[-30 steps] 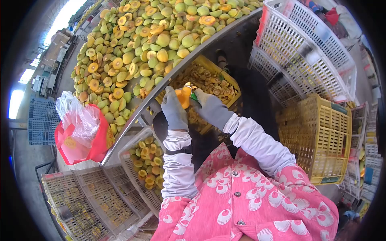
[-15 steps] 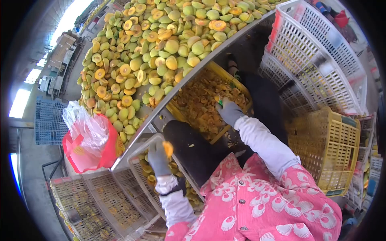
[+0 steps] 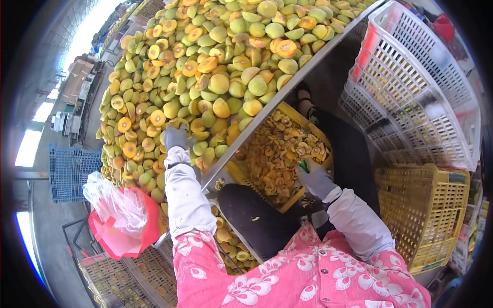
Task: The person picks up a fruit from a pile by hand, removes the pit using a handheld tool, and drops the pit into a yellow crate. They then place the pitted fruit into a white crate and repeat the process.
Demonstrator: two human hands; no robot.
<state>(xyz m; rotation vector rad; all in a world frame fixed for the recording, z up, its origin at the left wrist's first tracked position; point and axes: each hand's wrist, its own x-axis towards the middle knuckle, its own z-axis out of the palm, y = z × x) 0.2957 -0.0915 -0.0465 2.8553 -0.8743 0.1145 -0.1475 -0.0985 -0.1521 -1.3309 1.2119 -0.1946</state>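
Observation:
My left hand (image 3: 176,137), in a grey glove, reaches onto a heap of yellow-green peach halves (image 3: 218,83). Its thumb is apart from the fingers, and the fingertips touch a peach half (image 3: 178,122) at the heap's near side; no firm hold shows. My right hand (image 3: 317,180), also gloved, is closed around a small tool with a green handle (image 3: 304,166); its working end cannot be made out. That hand is over the near right edge of a yellow crate (image 3: 294,201) filled with orange-brown fruit scraps (image 3: 277,164).
A metal table edge (image 3: 292,82) borders the heap. By my left knee sits a crate of peach halves (image 3: 233,246). Left lies a red bag (image 3: 126,226) with clear plastic. Stacked white crates (image 3: 411,87) and a yellow crate (image 3: 421,215) stand right.
My left hand has left the crate beside my knee and moved up onto the heap; the orange piece it held is gone from it. My right hand has shifted down and right with its green-handled tool.

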